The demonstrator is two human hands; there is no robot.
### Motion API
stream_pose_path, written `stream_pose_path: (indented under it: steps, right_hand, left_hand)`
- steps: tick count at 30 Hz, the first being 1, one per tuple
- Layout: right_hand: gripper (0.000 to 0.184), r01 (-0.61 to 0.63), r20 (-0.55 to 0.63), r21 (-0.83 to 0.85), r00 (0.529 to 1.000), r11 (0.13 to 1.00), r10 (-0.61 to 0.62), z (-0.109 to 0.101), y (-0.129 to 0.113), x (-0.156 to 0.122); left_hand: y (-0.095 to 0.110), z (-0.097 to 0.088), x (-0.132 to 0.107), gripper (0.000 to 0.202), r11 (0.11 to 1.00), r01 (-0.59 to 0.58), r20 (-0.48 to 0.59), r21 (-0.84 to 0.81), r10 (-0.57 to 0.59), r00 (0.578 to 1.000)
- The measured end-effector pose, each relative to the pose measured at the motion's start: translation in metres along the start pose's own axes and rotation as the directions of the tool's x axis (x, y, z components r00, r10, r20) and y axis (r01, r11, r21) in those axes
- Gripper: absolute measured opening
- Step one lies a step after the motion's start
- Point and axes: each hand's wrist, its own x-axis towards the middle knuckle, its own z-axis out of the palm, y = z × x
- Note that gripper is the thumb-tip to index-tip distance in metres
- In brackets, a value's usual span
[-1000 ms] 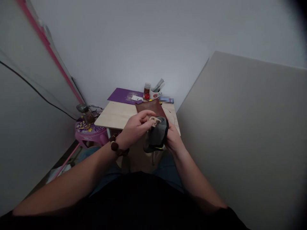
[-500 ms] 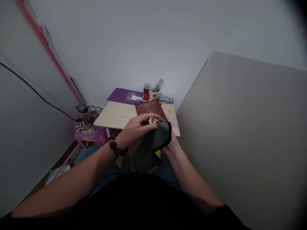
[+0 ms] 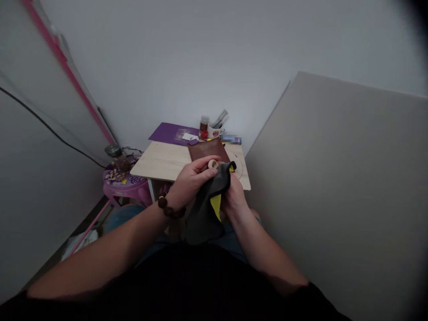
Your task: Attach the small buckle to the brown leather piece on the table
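Note:
Between the thumb and fingers of my left hand (image 3: 194, 176) is a small pale round piece (image 3: 213, 164) with a hollow in its face, wood-like in colour; its exact kind I cannot make out. A dark grey cloth (image 3: 209, 211) with black edging and a yellow underside hangs below it over my lap. My right hand (image 3: 235, 194) is closed on the cloth from the right, its fingers mostly hidden behind the fabric. Both hands meet just in front of a brown leather-like sheet (image 3: 209, 150) on the small wooden table (image 3: 162, 158).
Along the table's back are a purple sheet (image 3: 163, 132), a lidded jar (image 3: 203, 125), a white mug (image 3: 216, 132) holding flat strips and a blurred box (image 3: 231, 139). A pink stool (image 3: 129, 191) with a glass jar (image 3: 117, 156) stands left. A pale panel (image 3: 334, 178) rises at right.
The pale piece has turned so its hollow shows, and both hands have shifted slightly. The cloth has folded over, showing more yellow underside.

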Motion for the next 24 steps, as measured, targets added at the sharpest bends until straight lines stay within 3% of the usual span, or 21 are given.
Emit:
stream_pose_path:
  steps: [3, 12, 19, 24]
  right_hand:
    - [0.035, -0.007, 0.033, -0.004, 0.999, 1.000, 0.008, -0.004, 0.003, -0.003]
    - [0.034, 0.021, -0.060, 0.020, 0.998, 1.000, -0.020, -0.006, 0.006, 0.008]
    - [0.042, -0.084, -0.044, 0.048, 0.995, 0.995, 0.086, -0.011, 0.011, 0.003]
    - [0.040, -0.069, -0.055, 0.051, 0.996, 0.996, 0.072, -0.016, 0.013, 0.007]
  left_hand:
    - [0.000, 0.001, 0.001, 0.064, 0.998, 0.004, -0.005, -0.062, -0.004, 1.000]
    - [-0.002, 0.000, 0.000, 0.062, 0.998, 0.059, -0.023, -0.019, -0.059, 0.998]
    - [-0.007, -0.004, 0.002, 0.060, 0.996, 0.062, -0.042, -0.068, -0.065, 0.997]
    - [-0.009, -0.007, 0.003, 0.059, 0.993, 0.090, -0.009, -0.079, -0.091, 0.996]
